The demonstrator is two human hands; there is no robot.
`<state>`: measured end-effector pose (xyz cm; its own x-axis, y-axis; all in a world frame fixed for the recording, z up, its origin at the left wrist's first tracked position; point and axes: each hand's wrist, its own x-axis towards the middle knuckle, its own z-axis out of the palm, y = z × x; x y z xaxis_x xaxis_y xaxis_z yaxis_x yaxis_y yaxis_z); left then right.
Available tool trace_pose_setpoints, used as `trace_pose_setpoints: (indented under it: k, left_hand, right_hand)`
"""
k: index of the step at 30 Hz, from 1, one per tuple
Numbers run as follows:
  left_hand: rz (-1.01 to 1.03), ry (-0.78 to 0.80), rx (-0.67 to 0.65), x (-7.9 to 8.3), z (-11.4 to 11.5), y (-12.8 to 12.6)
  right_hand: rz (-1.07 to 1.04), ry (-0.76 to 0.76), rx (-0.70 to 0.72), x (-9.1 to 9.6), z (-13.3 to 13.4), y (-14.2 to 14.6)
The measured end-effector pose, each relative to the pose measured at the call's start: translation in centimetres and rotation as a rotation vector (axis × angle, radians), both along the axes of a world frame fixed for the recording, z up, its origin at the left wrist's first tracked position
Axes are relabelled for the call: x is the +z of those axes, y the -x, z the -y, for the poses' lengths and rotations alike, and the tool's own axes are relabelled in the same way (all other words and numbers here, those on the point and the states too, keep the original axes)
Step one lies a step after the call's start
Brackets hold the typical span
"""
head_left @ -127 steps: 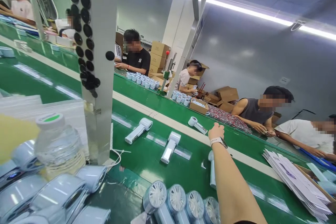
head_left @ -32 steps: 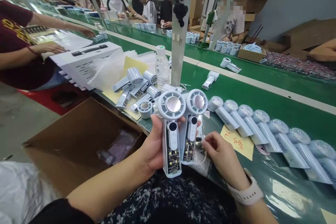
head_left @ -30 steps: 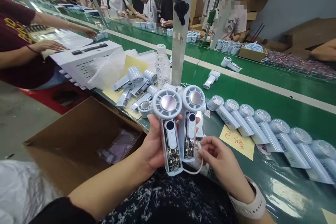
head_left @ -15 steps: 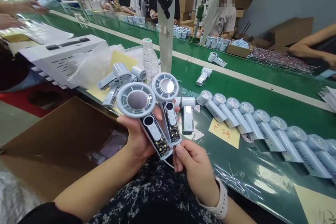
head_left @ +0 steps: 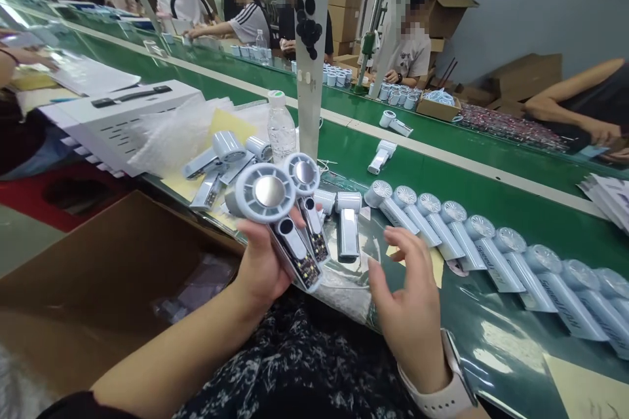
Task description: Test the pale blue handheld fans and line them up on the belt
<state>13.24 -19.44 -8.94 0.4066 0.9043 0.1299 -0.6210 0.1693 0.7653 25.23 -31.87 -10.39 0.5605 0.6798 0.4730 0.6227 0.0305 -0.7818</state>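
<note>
Pale-blue mini fans [head_left: 263, 192], clear handles [head_left: 295, 252] w/ PCBs [head_left: 303, 275], in left hand [head_left: 260, 262]; right hand [head_left: 407, 294] open.

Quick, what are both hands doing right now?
Left hand: closed, holding two pale blue handheld fans.
Right hand: open, holding nothing.

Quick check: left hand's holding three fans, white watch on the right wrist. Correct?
No: the left hand holds two fans, not three, as the head view shows. The white watch on the right wrist is as you said.
</note>
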Motion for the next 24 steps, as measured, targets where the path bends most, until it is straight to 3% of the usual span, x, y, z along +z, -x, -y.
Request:
trace_pose_setpoints:
  k: [3, 5, 12, 19, 24]
  left_hand:
    - [-0.07, -0.045, 0.014, -0.6, 1.3, -0.5]
    - [-0.119, -0.079, 0.026, -0.6, 1.9, -0.7]
    - [-0.273, -0.195, -0.071, 0.7, 2.3, -0.3]
    - [-0.235, -0.204, -0.053, -1.0, 2.3, -0.2]
    - [-0.337, -0.313, 0.0, -1.0, 2.1, 0.2]
  right_hand:
    - [-0.053, -0.17, 0.215, 1.9, -0.6, 1.7]
    - [-0.079, -0.238, 0.281, 2.9, -0.9, 2.9]
    - [-0.136, -0.22, 0.291, 3.1, -1.4, 4.3]
    - [-0.184, -0.194, 0.258, 2.9, -1.2, 4.4]
    - [-0.197, -0.192, 0.253, 2.7, -1.1, 4.2]
